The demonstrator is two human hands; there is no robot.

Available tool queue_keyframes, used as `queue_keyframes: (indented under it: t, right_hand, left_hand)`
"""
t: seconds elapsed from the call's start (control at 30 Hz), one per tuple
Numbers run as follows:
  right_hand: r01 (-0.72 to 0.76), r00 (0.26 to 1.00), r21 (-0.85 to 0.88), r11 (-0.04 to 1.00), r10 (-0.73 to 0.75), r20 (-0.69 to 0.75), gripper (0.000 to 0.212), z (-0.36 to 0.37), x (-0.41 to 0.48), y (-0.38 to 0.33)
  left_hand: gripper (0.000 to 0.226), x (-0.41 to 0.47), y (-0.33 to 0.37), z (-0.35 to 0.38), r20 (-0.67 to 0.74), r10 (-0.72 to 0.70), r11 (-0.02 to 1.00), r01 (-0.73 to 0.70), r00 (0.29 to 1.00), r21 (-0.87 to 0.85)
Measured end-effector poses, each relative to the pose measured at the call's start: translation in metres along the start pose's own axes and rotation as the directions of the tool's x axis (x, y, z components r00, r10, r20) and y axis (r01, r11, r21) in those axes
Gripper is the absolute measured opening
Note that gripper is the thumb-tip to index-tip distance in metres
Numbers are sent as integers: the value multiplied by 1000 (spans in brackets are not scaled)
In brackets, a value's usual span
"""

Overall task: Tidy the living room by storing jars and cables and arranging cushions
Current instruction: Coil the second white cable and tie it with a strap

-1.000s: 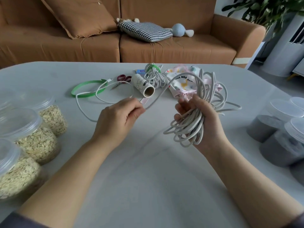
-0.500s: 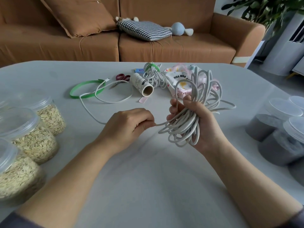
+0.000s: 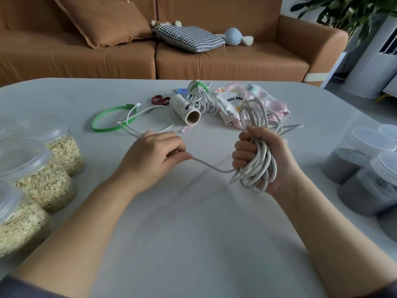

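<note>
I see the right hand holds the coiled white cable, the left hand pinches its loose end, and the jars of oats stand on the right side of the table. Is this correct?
Not quite. In the head view the jars of oats stand on the left side of the table. The rest is correct: the right hand holds the coiled white cable, the left hand pinches its loose end.

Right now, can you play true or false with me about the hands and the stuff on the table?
1. The right hand holds a bundle of white cable. True.
2. The left hand is holding the scissors. False: it pinches the cable's loose end; the scissors lie on the table.
3. The green strap lies flat on the table. True.
4. The checked cushion is on the floor. False: it's on the sofa.
</note>
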State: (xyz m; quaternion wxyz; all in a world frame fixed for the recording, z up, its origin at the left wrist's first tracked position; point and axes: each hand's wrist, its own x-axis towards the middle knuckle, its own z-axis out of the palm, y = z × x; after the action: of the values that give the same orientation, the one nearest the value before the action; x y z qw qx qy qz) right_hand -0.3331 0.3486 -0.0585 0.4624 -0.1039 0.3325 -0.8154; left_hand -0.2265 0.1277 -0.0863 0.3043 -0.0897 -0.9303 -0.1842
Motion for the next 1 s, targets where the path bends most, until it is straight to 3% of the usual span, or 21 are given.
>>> queue_keyframes:
  t: [0.13,0.23,0.37,0.53,0.67,0.77,1.0]
  right_hand:
    - [-287,957,-198,937,291,-9,42,-4,-5,-6]
    - [-347,935,-336,876,352,-50,41,-1,-9,-1]
    - [-328,944,-404,854,314,-103,17,5,-11,4]
    - [-309,940,-413,857,340,2,17,6,-8,12]
    - [-297,932,-422,856,356,66,31,9,-7,19]
    - [-271,942,-463,844,332,53,14,13,-8,24]
    - [-198,958,-494,846,274,85,12,19,-8,31]
  left_hand:
    - [33,3,-10,-5,-80,89,991,-81,993,104]
    - [33,3,-10,-7,-127,77,993,-64,989,104]
    - [27,3,-6,-6,-156,43,998,-36,987,45]
    - [14,3,8,-5,-219,-42,995,20,975,-100]
    - [20,4,12,-2,-225,-14,992,-16,974,-129]
    - [29,4,13,-4,-267,-8,993,-24,964,-118]
    - [42,5,20,-7,-362,-15,998,-6,932,-56]
